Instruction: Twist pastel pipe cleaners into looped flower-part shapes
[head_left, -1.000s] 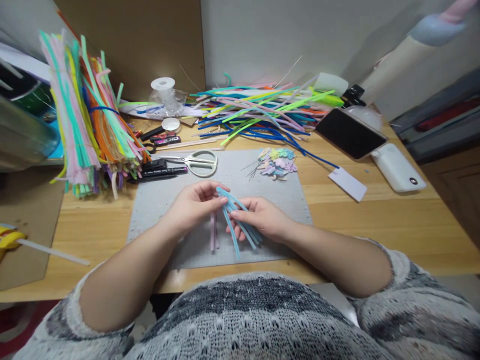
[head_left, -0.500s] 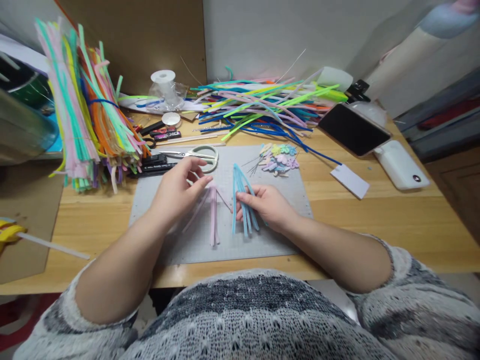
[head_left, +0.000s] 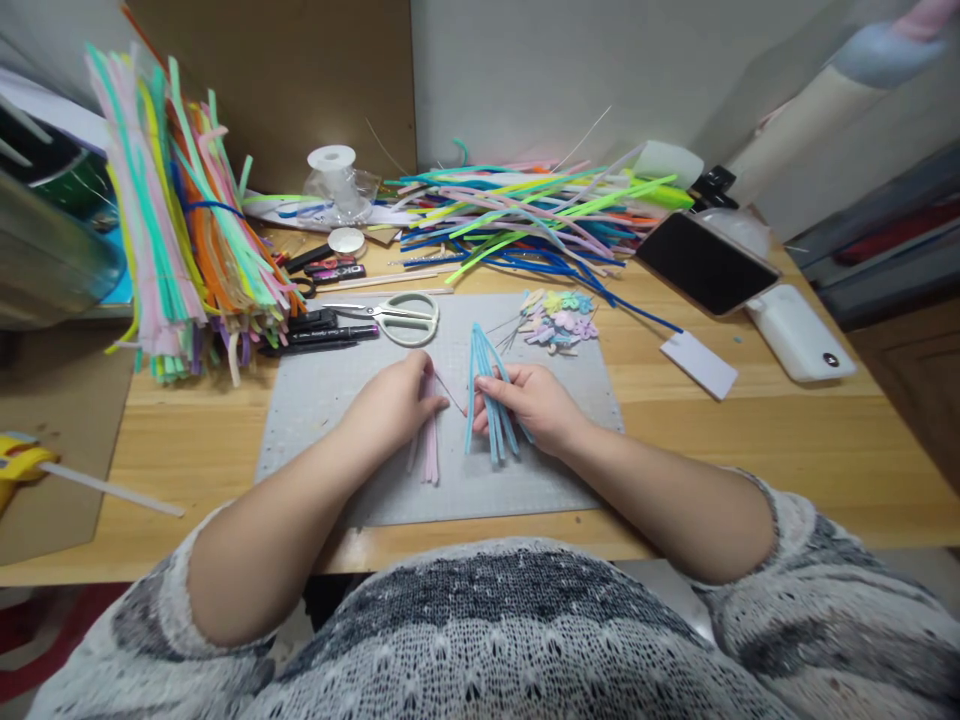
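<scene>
In the head view, my right hand point(head_left: 529, 403) pinches a bunch of light blue pipe cleaners point(head_left: 495, 425). They meet in a point at the top and fan out downward. My left hand point(head_left: 401, 400) has its fingers curled round the upper part of a pale pink pipe cleaner bunch point(head_left: 430, 455). Its lower ends stick out below the hand, over the grey cutting mat point(head_left: 375, 490). One thin pink strand slants from it toward my right hand. The top of the pink bunch is mostly hidden by my fingers.
Scissors point(head_left: 409, 318) and black markers point(head_left: 322, 335) lie at the mat's upper left. Small pastel flowers on wires point(head_left: 559, 320) are at its upper right. Behind are loose pipe cleaners point(head_left: 525, 215), a phone point(head_left: 705, 262) and tied bundles point(head_left: 157, 230). A yellow glue gun point(head_left: 22, 465) lies left.
My left hand has come down and its fingers have closed round the pink bunch. My right hand still holds the blue bunch in nearly the same place. The view has shifted slightly.
</scene>
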